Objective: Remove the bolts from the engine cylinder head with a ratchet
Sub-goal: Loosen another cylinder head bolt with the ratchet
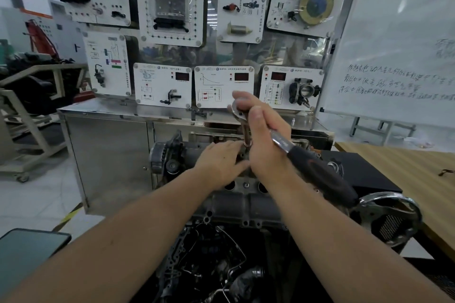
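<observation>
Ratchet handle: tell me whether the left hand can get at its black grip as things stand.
Probably not directly: the right hand and forearm lie between the left hand and the ratchet grip.

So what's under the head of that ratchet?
From the ratchet a metal extension drops to the cylinder head. Both the left hand and right hand cover its tip; no bolt shows.

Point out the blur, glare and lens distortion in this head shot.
Head view: wide-angle bending curves the whiteboard edge and cabinet; glare washes the mirrored backing behind the training panels; the right hand around the ratchet is slightly soft, the left hand sharper; the engine's lower part sinks into shadow.
</observation>
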Demonstrator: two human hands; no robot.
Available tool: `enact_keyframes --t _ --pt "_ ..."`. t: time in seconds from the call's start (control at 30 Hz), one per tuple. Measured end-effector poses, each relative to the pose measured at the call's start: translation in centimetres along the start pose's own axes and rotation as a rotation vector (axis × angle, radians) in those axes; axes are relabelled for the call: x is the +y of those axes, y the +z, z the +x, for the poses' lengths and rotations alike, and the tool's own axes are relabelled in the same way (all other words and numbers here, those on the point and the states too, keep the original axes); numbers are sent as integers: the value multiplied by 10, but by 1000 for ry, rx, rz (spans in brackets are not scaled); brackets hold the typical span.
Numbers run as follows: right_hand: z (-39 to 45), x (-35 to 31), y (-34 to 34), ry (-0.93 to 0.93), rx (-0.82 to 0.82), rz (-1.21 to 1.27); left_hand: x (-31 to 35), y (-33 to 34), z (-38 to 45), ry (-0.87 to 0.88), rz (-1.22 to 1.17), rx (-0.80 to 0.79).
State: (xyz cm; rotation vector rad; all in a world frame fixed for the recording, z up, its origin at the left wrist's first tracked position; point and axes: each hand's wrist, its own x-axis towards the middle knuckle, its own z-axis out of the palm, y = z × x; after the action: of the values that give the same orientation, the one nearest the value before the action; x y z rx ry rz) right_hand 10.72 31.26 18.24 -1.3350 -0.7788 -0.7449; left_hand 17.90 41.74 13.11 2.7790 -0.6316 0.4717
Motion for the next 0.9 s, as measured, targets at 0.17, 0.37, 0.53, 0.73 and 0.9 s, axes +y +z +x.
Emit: enact_keyframes --t 0.17,0.37,0.53,0.73,0.9 --pt "10 -5 -12 375 88 319 -10 7 23 28 46 5" --pt "58 -27 -41 759 93 386 -15 21 36 21 -44 133" --pt "85 -43 -43 974 -283 -90 -13 32 32 21 17 343" --pt "103 -68 -20 302 -664 -1336 -17 32 34 4 -2 295" --pt "74 -53 -8 -429 -698 -1566 -15 28 30 -7 14 254"
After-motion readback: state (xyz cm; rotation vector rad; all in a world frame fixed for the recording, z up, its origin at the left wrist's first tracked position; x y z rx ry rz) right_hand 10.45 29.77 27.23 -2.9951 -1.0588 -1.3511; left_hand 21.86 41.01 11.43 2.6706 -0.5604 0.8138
